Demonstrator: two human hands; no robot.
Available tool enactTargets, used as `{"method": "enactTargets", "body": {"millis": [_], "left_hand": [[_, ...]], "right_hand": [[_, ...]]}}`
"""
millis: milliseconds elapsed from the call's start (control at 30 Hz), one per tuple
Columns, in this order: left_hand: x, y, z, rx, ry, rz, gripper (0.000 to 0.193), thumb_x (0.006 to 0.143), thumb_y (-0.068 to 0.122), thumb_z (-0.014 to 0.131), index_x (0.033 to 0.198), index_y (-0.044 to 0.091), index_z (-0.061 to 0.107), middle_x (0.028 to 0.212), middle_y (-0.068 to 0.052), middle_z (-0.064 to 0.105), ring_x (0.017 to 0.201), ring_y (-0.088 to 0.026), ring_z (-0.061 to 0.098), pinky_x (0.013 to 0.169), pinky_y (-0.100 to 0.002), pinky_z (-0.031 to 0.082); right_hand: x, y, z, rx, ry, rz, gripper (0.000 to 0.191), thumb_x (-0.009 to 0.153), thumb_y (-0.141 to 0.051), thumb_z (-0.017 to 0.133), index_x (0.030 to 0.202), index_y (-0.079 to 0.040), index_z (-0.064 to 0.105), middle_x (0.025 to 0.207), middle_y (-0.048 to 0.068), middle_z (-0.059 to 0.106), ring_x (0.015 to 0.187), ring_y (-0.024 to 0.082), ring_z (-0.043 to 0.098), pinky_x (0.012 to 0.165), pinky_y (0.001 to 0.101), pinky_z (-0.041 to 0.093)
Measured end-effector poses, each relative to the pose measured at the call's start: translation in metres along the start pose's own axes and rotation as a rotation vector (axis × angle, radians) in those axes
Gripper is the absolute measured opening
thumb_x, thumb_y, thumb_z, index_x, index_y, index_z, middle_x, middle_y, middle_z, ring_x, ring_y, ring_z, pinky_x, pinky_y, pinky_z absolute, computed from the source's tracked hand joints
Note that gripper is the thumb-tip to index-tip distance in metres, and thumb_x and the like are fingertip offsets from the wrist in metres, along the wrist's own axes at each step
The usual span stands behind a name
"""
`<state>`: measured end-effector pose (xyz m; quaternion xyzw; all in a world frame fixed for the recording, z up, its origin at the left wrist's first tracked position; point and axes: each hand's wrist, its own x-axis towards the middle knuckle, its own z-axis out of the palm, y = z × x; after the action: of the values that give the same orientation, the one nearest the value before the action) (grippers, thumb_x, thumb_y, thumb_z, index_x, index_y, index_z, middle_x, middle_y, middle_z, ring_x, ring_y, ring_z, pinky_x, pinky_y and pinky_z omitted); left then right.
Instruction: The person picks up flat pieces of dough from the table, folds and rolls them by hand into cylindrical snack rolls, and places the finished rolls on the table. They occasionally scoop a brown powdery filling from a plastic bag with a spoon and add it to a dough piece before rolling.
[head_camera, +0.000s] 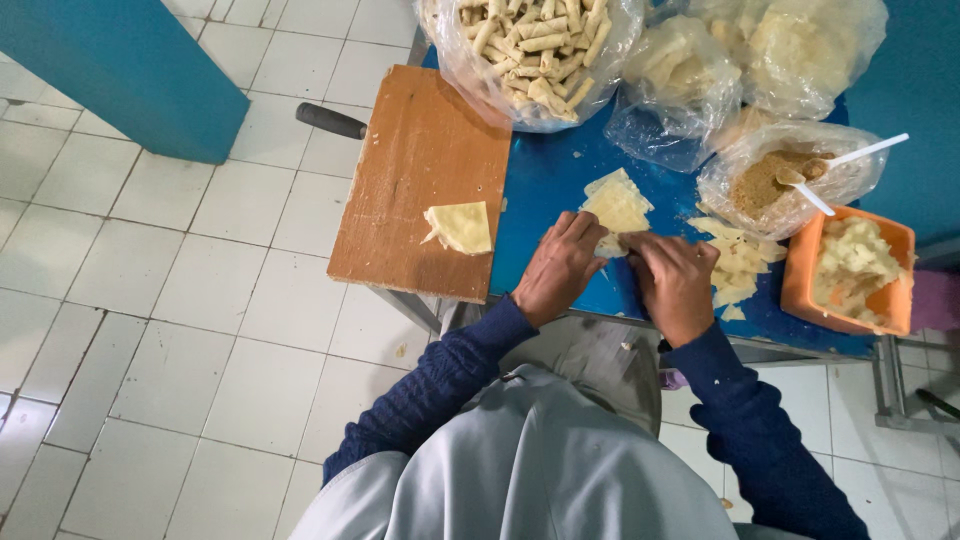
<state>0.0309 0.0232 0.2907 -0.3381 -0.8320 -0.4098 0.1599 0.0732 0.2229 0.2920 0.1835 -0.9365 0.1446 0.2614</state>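
Note:
A pale dough wrapper (617, 203) lies on the blue table (545, 180). My left hand (560, 268) and my right hand (676, 282) press side by side on its near edge, fingers curled over the rolled part. Whatever lies inside the fold is hidden under my fingers. Another folded wrapper (460, 227) rests on the wooden board (420, 170) to the left.
A clear bag of finished rolls (530, 50) stands at the back. Bags of wrappers (800, 45) are further right. A bag of brown filling (770, 180) holds white spoons. An orange tub of pale mash (852, 272) sits at right, loose wrappers (735, 258) beside it. A black handle (330, 120) pokes from behind the board.

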Motion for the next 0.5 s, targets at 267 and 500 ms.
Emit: {"method": "enactTargets", "body": {"millis": [267, 500], "left_hand": [[0.006, 0.001, 0.004, 0.055, 0.007, 0.020, 0.029, 0.079, 0.013, 0.075, 0.103, 0.002, 0.062, 0.106, -0.013, 0.055, 0.103, -0.033, 0.054, 0.087, -0.044, 0.048], [0.026, -0.013, 0.016, -0.001, 0.088, 0.007, 0.006, 0.086, 0.001, 0.058, 0.091, 0.004, 0.060, 0.098, -0.014, 0.057, 0.096, -0.035, 0.053, 0.084, -0.044, 0.047]], "right_hand": [[0.015, 0.024, 0.013, -0.086, -0.053, -0.019, 0.012, 0.098, -0.014, 0.069, 0.110, -0.010, 0.071, 0.109, 0.004, 0.071, 0.104, 0.024, 0.065, 0.095, 0.0450, 0.036], [0.032, 0.027, 0.020, 0.122, -0.021, 0.086, 0.009, 0.096, -0.017, 0.072, 0.103, -0.010, 0.070, 0.100, 0.008, 0.066, 0.100, 0.033, 0.060, 0.088, 0.0456, 0.039]]}}
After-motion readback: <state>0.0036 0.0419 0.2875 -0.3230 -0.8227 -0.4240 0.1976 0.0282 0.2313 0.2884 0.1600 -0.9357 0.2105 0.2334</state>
